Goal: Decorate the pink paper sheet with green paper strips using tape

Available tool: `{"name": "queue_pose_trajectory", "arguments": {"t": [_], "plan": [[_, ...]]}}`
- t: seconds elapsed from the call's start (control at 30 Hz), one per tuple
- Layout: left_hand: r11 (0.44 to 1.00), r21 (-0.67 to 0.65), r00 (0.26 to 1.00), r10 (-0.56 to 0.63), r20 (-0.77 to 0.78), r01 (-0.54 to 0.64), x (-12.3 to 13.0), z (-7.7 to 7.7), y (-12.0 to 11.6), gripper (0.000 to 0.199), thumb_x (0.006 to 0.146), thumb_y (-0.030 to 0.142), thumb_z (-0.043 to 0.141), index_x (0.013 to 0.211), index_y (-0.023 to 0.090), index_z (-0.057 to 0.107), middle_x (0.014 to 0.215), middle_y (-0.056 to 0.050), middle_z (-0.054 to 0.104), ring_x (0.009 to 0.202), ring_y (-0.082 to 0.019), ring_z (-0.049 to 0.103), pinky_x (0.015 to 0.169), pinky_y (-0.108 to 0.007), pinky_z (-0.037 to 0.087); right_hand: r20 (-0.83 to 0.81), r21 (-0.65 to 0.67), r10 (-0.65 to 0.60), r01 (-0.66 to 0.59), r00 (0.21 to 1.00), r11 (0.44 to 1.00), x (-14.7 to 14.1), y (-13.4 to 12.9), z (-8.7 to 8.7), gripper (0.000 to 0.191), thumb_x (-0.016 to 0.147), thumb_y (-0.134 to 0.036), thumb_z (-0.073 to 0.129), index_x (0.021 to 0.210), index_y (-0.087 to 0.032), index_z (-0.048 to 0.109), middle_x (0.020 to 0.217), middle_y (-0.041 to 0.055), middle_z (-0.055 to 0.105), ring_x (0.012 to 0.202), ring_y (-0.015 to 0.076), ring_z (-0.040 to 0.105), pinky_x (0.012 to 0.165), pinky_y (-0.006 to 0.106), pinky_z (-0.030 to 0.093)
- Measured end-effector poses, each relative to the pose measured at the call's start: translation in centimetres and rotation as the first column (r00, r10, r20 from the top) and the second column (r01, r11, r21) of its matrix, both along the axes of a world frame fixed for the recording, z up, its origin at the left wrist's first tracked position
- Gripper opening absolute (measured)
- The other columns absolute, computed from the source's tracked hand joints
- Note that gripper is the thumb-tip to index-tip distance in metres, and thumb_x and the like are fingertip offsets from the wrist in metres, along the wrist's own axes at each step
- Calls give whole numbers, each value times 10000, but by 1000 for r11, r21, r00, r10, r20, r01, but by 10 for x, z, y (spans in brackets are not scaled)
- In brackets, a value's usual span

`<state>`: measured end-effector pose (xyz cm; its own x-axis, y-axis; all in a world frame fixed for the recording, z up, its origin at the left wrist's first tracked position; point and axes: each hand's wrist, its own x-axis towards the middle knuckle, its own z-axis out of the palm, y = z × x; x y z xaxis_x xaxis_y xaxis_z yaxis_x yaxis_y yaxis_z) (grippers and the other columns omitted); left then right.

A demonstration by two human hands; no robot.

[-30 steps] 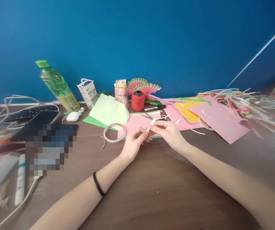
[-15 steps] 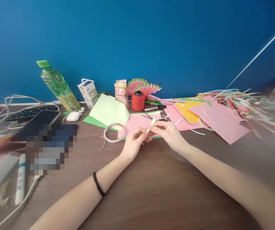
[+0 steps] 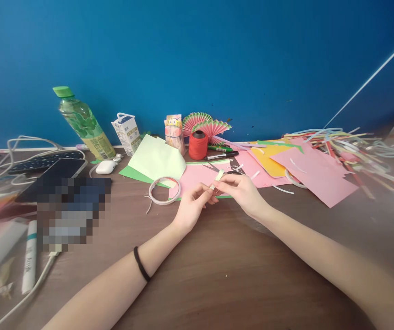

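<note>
Between the fingertips of both hands is a small pale green strip of paper, held over the pink sheet. My left hand pinches its lower end, thumb against fingers. My right hand is closed on the upper part, its fingers hiding some of the strip. A roll of double-sided tape lies left of my left hand. Behind my right hand are scissors, partly covered, with white paper scraps around them. A red spool of thread stands beyond the pink sheet.
Pale green paper lies at the back centre, near a milk carton and a green-capped bottle. Folded paper fans lean at the wall. Pink sheets and paper strips pile up right. A phone, cables and a marker are left.
</note>
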<state>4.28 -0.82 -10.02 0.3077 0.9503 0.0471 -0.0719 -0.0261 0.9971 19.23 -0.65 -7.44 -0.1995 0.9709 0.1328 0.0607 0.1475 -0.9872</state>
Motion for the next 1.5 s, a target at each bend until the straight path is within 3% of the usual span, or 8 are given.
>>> {"name": "queue_pose_trajectory", "arguments": {"t": [0.37, 0.5, 0.83, 1.07, 1.23, 1.5], "plan": [[1000, 11, 1000, 1, 5, -1, -1, 1, 0, 206, 780, 335, 534, 666, 164, 540, 649, -2, 616, 623, -113, 541, 544, -222, 365, 16, -15, 70, -70, 997, 997, 1, 0, 1, 225, 731, -361, 631, 695, -139, 641, 687, 16, 606, 684, 143, 579, 721, 331, 498], [1000, 9, 1000, 13, -11, -13, -1, 1, -1, 185, 784, 307, 517, 667, 166, 538, 646, -1, 615, 633, -116, 546, 554, -222, 373, 91, -3, 40, -40, 995, 999, 0, 0, 1, 189, 686, -323, 673, 729, -142, 635, 704, 18, 621, 673, 149, 586, 681, 311, 479], [1000, 25, 1000, 3, -25, -2, 1, -1, -1, 198, 779, 337, 528, 685, 165, 555, 684, -12, 631, 640, -119, 550, 553, -227, 383, 90, 54, -16, 11, 996, 998, -5, -2, -4, 196, 757, -344, 590, 704, -158, 560, 652, 1, 572, 609, 128, 549, 609, 288, 458], [999, 42, 999, 6, -35, -5, 3, 3, -2, 179, 762, 332, 554, 699, 166, 574, 699, -17, 629, 625, -118, 545, 556, -235, 405, 198, 108, -38, 17, 979, 994, -4, -1, -6, 167, 792, -331, 535, 739, -172, 529, 652, 4, 539, 614, 134, 520, 616, 305, 453], [999, 46, 999, 4, -50, -2, 2, 2, -2, 189, 773, 343, 552, 702, 170, 579, 708, -17, 643, 640, -122, 557, 571, -236, 410, 87, 14, 37, -39, 995, 999, -3, 0, -4, 192, 776, -350, 560, 716, -171, 526, 648, -8, 554, 600, 125, 530, 616, 295, 450], [1000, 25, 999, -5, -51, 6, 1, -1, 0, 192, 795, 336, 526, 709, 168, 562, 713, -13, 656, 637, -115, 555, 553, -224, 386, -35, -59, 88, -90, 995, 994, 5, 6, 0, 254, 775, -391, 570, 679, -156, 571, 685, 7, 608, 698, 152, 600, 765, 347, 477]]}}
